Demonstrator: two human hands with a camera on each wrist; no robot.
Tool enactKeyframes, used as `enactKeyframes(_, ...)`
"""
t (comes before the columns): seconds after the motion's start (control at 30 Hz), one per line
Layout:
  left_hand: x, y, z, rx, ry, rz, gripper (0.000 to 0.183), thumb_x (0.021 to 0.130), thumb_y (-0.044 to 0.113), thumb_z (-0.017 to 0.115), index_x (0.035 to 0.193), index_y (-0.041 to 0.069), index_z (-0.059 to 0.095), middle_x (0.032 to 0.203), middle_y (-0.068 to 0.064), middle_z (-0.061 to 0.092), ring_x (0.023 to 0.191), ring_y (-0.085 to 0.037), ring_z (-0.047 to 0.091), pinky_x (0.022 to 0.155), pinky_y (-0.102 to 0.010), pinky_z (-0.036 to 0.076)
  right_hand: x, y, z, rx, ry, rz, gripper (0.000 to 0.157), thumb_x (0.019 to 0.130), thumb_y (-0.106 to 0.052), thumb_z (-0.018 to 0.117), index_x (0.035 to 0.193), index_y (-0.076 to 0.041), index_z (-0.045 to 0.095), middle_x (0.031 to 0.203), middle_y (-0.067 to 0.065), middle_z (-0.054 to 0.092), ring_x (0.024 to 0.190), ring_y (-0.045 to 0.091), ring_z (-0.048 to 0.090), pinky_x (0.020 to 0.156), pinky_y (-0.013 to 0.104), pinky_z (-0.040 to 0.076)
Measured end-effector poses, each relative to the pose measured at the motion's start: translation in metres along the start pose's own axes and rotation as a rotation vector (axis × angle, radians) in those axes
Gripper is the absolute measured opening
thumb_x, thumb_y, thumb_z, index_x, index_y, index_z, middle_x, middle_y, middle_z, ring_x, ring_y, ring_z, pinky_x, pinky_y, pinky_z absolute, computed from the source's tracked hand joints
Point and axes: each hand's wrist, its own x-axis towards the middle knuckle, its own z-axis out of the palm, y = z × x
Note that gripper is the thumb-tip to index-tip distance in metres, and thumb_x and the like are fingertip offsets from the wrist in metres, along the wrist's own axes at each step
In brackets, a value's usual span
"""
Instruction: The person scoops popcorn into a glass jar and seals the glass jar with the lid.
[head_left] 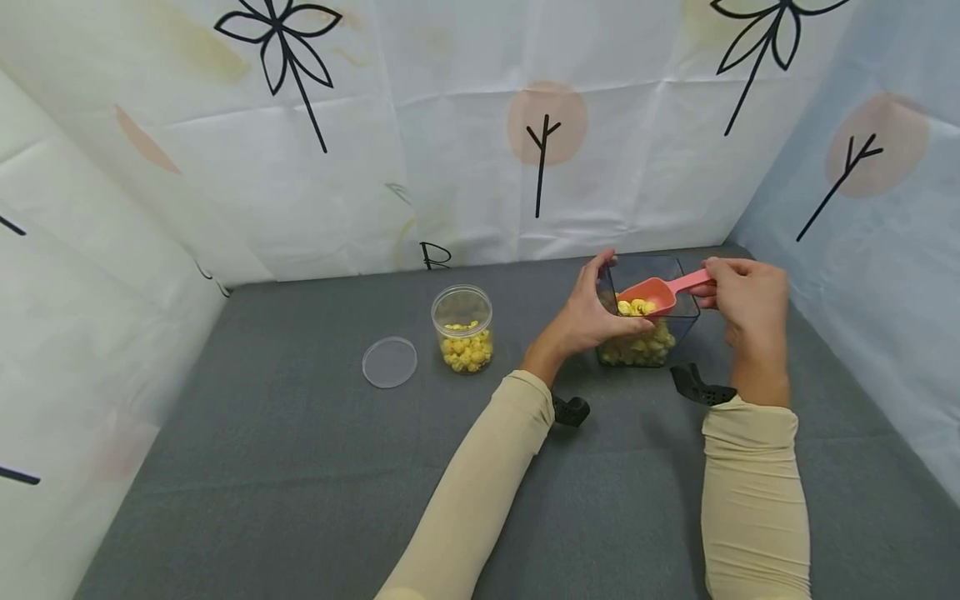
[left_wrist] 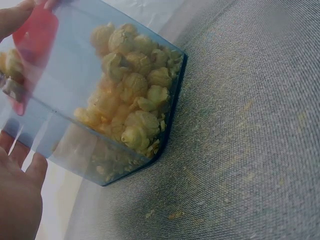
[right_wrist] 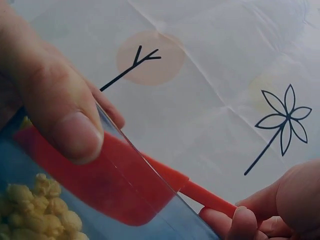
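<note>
A clear square container (head_left: 678,332) with popcorn (left_wrist: 142,75) in its lower part stands at the right of the table. My left hand (head_left: 592,315) grips it from the left side, thumb across the near wall and fingers around the far left corner. My right hand (head_left: 752,298) pinches the handle of a coral-red scoop (head_left: 660,292). The scoop's bowl lies inside the container's mouth, tilted down to the left, with several popcorn pieces in it. In the right wrist view the scoop (right_wrist: 125,185) shows through the clear wall, beside the left thumb.
Left of the container stands a round clear jar (head_left: 462,321), lidless and partly filled with popcorn. A round clear lid (head_left: 390,362) lies flat beside it on the grey tablecloth (head_left: 315,467). Patterned white cloth (head_left: 457,125) hangs behind the table and along both sides.
</note>
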Motion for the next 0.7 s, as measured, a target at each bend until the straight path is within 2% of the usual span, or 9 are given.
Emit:
enactKeyframes(0.27,0.002,-0.001,0.0,0.004,-0.001,-0.003,0.113,0.078,0.031,0.089,0.163,0.034,0.013,0.161,0.003,0.029,0.145,-0.015,0.037,0.117,-0.041,0.042,0.005,0.003,-0.004,0.003,-0.018,0.099,0.052,0.103,-0.035,0.056,0.143,-0.002,0.058,0.061,-0.024,0.063,0.053,-0.004,0.063,0.055,0.012,0.051)
enactKeyframes(0.5,0.002,-0.001,-0.001,0.008,0.0,-0.011,0.113,0.078,0.032,0.089,0.163,0.035,0.014,0.162,0.001,0.03,0.147,-0.015,0.036,0.118,-0.043,0.041,0.009,0.006,-0.005,0.179,-0.003,0.154,0.052,0.101,-0.028,0.062,0.143,0.002,0.056,0.061,-0.015,0.067,0.053,0.0,0.065,0.054,0.012,0.052)
enactKeyframes(0.7,0.002,-0.001,-0.001,-0.004,-0.006,-0.01,0.112,0.079,0.031,0.089,0.162,0.035,0.014,0.162,0.001,0.029,0.145,-0.016,0.037,0.116,-0.042,0.042,0.013,0.009,-0.005,0.274,0.017,0.193,0.051,0.1,-0.026,0.064,0.143,0.001,0.056,0.062,-0.011,0.068,0.052,0.001,0.066,0.055,0.014,0.054)
